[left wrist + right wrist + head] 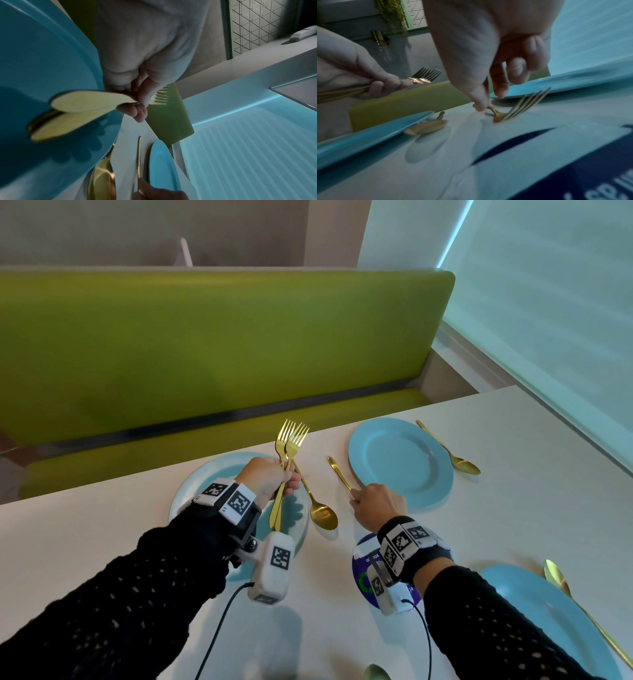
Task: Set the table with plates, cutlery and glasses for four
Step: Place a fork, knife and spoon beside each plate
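Note:
My left hand (287,477) grips a bunch of gold forks (289,440) upright above the far-left blue plate (191,494); two sets of tines show. From the left wrist, their handle ends (82,104) fan out over that plate (34,60). My right hand (354,496) pinches another gold fork (337,470) that lies on the white table (513,508), just left of the far-right blue plate (400,463). In the right wrist view, thumb and forefinger (481,105) hold its neck, tines (529,104) slightly raised. A gold spoon (322,515) lies right of the left plate.
A third blue plate (548,611) sits near right with a spoon (561,580) beside it. Another spoon (459,460) lies right of the far-right plate. A round blue sticker (363,570) lies under my right wrist. A green bench (205,344) runs behind the table; a window blind is at the right.

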`<state>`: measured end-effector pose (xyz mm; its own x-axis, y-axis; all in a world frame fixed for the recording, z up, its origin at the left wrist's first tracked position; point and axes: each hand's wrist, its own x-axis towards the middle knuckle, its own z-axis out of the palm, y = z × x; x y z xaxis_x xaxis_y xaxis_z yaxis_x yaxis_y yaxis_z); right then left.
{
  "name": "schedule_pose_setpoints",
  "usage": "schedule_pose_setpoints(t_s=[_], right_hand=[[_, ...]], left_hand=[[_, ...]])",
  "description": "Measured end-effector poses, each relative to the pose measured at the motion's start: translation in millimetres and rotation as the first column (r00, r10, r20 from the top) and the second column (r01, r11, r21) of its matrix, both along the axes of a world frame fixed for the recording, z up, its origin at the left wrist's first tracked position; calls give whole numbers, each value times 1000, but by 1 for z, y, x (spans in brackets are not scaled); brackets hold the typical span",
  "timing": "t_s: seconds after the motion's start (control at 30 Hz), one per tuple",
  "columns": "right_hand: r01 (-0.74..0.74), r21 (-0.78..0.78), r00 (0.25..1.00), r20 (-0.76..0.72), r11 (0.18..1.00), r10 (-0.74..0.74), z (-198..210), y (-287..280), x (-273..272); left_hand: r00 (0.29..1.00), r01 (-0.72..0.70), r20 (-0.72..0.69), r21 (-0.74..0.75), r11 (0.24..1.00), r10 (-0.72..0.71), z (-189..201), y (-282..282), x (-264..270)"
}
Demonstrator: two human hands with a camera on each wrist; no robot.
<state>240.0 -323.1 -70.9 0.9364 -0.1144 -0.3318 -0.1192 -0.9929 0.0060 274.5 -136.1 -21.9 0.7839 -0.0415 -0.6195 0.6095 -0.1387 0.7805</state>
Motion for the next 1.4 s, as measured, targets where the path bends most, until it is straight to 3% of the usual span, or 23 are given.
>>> schedule_pose_setpoints(t_s=[0.3, 0.63, 0.83, 1.07, 1.27, 1.4], right_hand=[[6, 2, 998, -57, 1000, -6, 3, 11, 16], [-94, -91, 991, -106, 991, 84, 10, 12, 26], [-62, -67, 993, -106, 996, 55, 8, 10, 27], [58, 112, 995, 79, 992, -67, 30, 17, 12], [-195, 236, 941, 319, 952, 113, 69, 46, -32], [-365, 217, 892, 360, 905, 273, 83, 59, -72]], left_hand=[[1000, -3, 0, 24, 1000, 3, -1, 0, -3], [1000, -27, 4, 8, 1000, 27, -8, 14, -1], [999, -36, 2, -1, 999, 36, -9, 13, -1], [1000, -3, 8, 11, 1000, 3, -9, 15, -11], [994, 109, 29, 23, 994, -109, 10, 19, -46], [965, 261, 18, 24, 965, -262, 25, 21, -80]])
